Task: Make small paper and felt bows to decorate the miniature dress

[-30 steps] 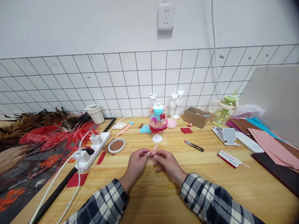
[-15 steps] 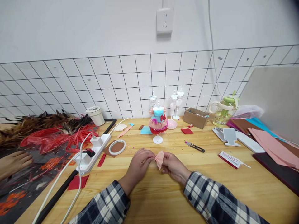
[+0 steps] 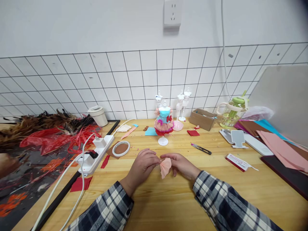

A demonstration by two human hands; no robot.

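Above the front middle of the table, my left hand [image 3: 144, 166] pinches the gathered end of a small pink crepe paper fan [image 3: 165, 168]. The paper spreads out below and to the right of the pinch, in fine pleats. My right hand [image 3: 181, 165] holds it from the other side, its index finger along the top edge near the gather; the thumb is hidden behind the paper. Beyond my hands stands a small white dress form [image 3: 163, 141] wearing a blue bodice and a ruffled pink and red skirt with a red bow.
Thread snips [image 3: 201, 149] lie to the right, near red paper [image 3: 193, 132] and a cardboard box [image 3: 203, 119]. Leftward are a tape roll [image 3: 128, 149] and a power strip [image 3: 98, 154] with cables. Another person's blurred hand [image 3: 8, 164] is at far left, by feathers [image 3: 43, 126].
The pink paper fan has turned so its spread edge points more downward. My right index finger has moved up to its top edge. The other person's hand has shifted left.
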